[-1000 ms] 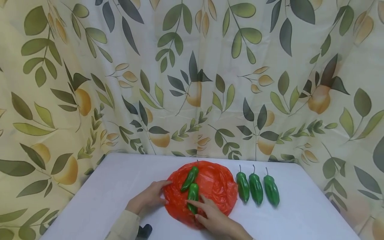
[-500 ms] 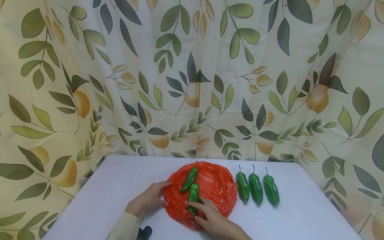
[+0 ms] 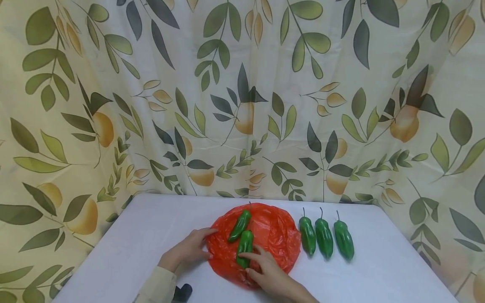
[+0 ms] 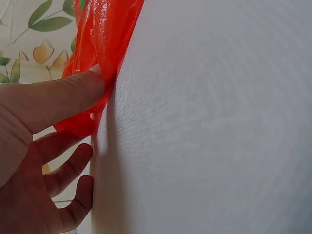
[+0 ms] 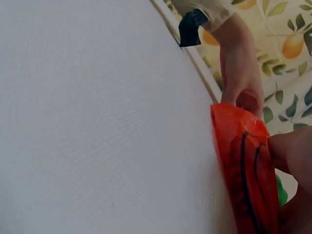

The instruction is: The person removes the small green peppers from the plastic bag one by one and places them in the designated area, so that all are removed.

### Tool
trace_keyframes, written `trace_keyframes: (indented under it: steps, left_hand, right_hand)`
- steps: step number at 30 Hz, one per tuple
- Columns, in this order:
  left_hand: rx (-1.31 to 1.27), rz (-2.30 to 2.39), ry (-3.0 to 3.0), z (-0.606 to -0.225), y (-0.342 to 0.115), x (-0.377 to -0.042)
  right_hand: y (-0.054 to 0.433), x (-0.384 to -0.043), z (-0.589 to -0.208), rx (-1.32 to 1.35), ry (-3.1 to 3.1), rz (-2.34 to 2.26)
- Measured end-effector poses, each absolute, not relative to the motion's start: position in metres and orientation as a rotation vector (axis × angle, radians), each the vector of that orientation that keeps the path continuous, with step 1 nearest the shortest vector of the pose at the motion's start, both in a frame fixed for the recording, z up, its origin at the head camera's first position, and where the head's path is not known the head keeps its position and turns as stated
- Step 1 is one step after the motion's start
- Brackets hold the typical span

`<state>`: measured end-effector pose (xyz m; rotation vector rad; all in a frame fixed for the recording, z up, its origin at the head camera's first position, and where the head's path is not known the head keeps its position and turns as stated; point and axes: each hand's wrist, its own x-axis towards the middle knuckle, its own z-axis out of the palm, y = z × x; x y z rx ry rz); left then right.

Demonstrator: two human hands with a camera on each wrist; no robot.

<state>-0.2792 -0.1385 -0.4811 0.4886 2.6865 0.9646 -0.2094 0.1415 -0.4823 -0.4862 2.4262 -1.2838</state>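
A crumpled red plastic bag (image 3: 273,227) lies spread in a rough round on the white table. On its left part are two green chili peppers. My right hand (image 3: 270,271) holds the nearer chili pepper (image 3: 246,242), index finger across it and thumb near its lower end. The other chili pepper (image 3: 240,225) lies slanted just behind it, stem pointing away. At the bag's left edge my left hand (image 3: 188,248) rests with thumb and index finger spread apart on the plastic. The left wrist view has the left thumb (image 4: 73,95) against the bag's edge, other fingers loosely bent.
Three more green chili peppers (image 3: 323,237) lie side by side on the white table (image 3: 379,273), right of the bag. A patterned curtain (image 3: 242,105) hangs behind the table. Below the left sleeve a black object (image 3: 182,292) shows partly.
The chili pepper under my right hand has shifted slightly away from me, with the fingers a little more closely around it. My left hand and the other peppers have stayed in place.
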Motion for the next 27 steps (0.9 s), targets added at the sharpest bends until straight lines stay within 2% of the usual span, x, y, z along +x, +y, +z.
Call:
trace_keyframes:
  steps: [6,18,27]
  left_hand:
    - [0.49,0.956,2.69,-0.481,-0.14,-0.279]
    - [0.469,0.976,2.681,-0.482,-0.139,-0.28]
    - [0.469,0.979,2.674,-0.482,-0.138,-0.281]
  right_hand:
    - [0.136,-0.204,-0.48,-0.459,2.489,-1.168]
    - [0.145,-0.216,-0.486,-0.475,2.279,-1.525]
    - [0.148,-0.22,-0.481,-0.441,2.405,-1.465]
